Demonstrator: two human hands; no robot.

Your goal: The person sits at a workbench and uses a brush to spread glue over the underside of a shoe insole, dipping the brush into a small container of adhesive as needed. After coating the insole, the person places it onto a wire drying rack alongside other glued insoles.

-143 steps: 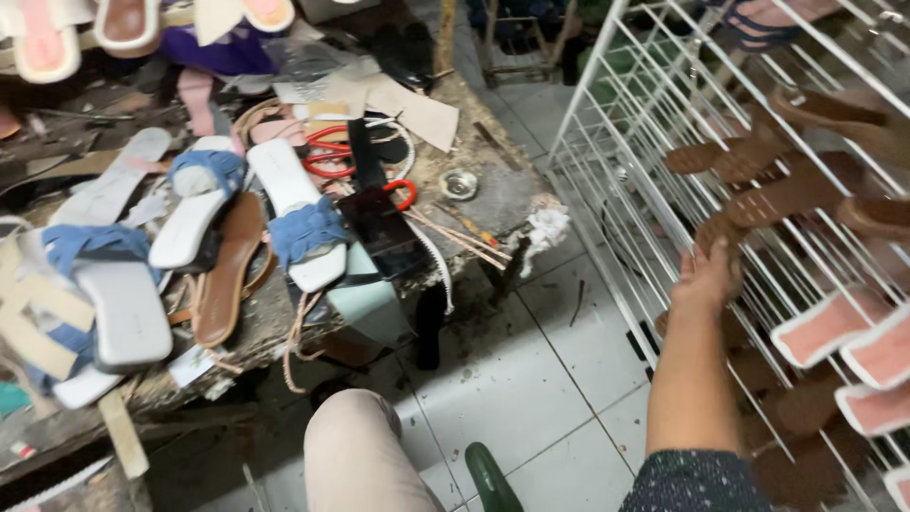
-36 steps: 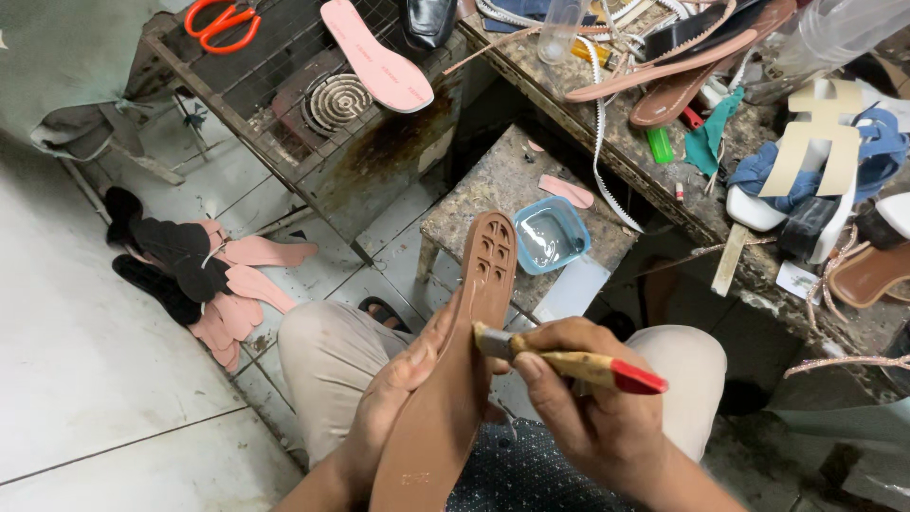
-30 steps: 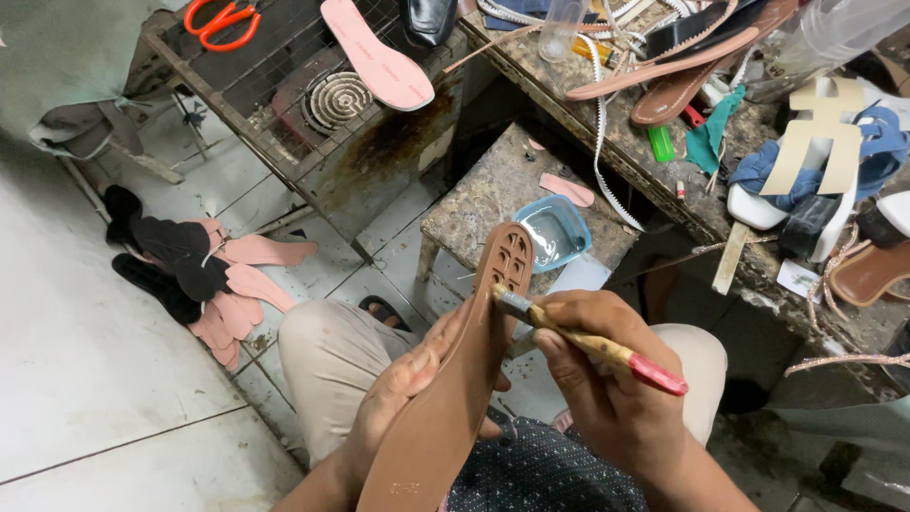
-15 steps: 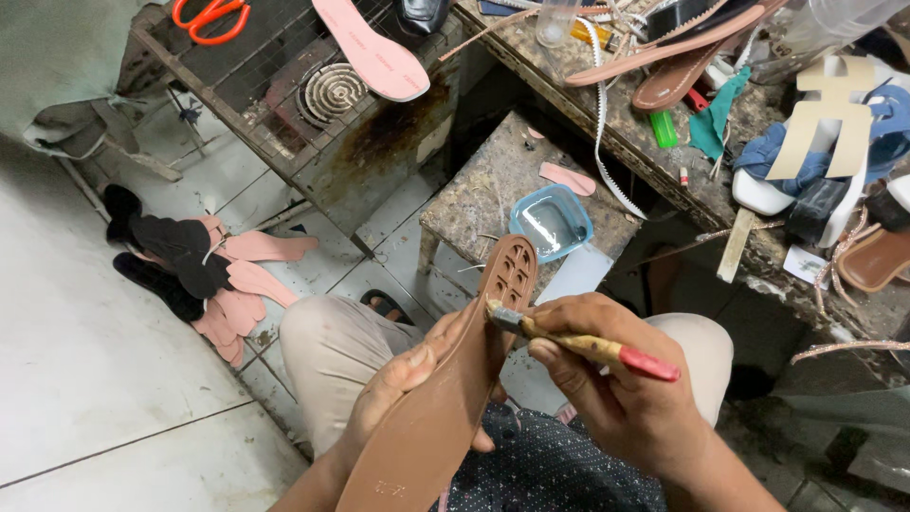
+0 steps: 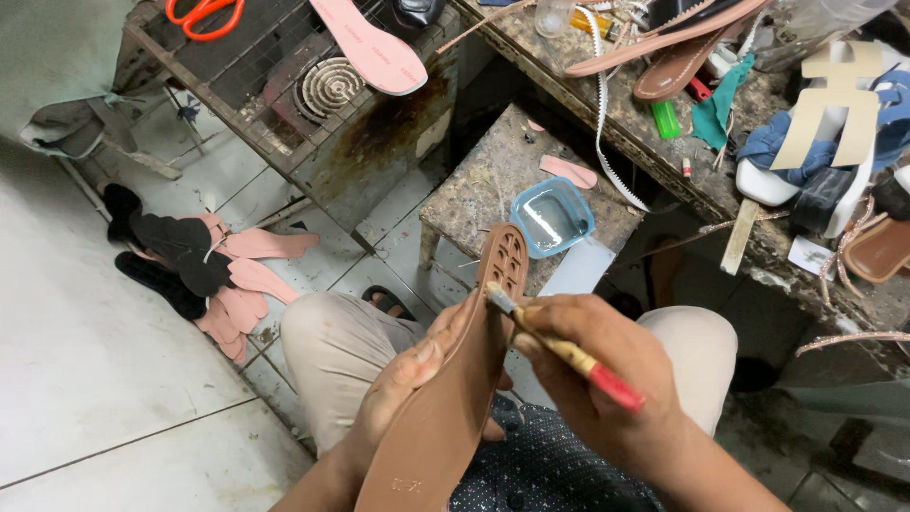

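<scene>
My left hand (image 5: 403,384) grips a long brown shoe sole (image 5: 455,398) from the left side and holds it upright over my lap. My right hand (image 5: 597,374) holds a small brush (image 5: 561,348) with a wooden handle and red end. The brush tip touches the sole just below its perforated heel end (image 5: 502,261). Just beyond the sole, a blue square tub (image 5: 552,216) of clear liquid sits on a low stone block (image 5: 502,180).
A cluttered workbench (image 5: 664,123) with sandals, straps and cloth runs along the upper right. A wire rack (image 5: 284,76) at top left carries a pink insole (image 5: 370,43), a coil and orange scissors (image 5: 201,13). Pink and black cut soles (image 5: 209,270) lie on the tiled floor at left.
The earliest frame faced a bench and a wire shoe rack; the view now looks down at my lap. Over the last second the brush tip moved along the sole near its heel end.
</scene>
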